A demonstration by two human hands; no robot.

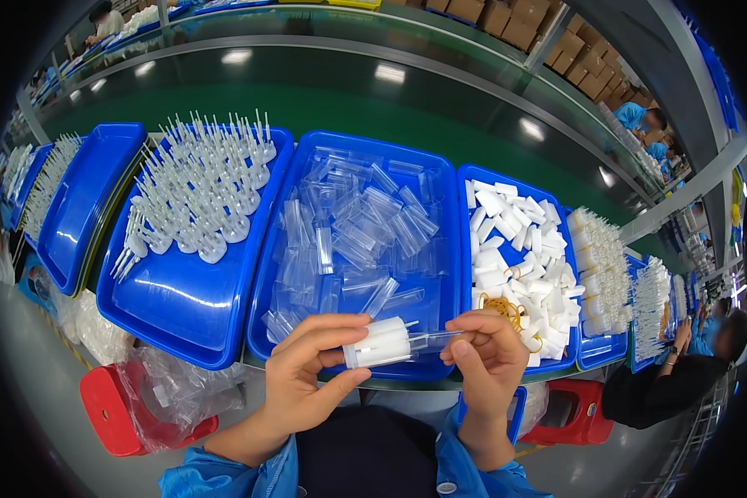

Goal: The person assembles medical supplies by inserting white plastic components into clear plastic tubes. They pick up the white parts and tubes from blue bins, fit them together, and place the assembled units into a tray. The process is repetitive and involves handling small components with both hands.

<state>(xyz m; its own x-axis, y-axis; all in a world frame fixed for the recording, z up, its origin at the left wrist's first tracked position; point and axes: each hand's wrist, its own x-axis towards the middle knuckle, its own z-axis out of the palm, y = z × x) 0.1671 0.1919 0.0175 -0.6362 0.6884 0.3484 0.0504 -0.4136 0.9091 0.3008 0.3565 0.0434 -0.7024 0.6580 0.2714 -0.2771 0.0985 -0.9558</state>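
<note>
In front of me, my left hand (307,373) is closed round a bundle of white rounded pieces (383,344), which seems to sit in a clear plastic sleeve. My right hand (488,358) pinches the far end of a slim transparent piece (430,338) that reaches across to the bundle's right end. Whether it goes inside or only touches there I cannot tell. Behind both hands is a blue tray (450,249) of loose clear plastic sleeves (361,232). To its right, another blue tray (466,176) holds white pieces (519,241) and yellowish rubber bands (506,311).
On the left, a blue tray (174,311) carries upright white thin-stemmed parts (199,191), beside stacked trays (83,212). Bundled white parts (602,270) fill a tray on the right. Red stools (108,411) stand below. A green conveyor belt (307,87) runs behind; a co-worker (681,365) is at right.
</note>
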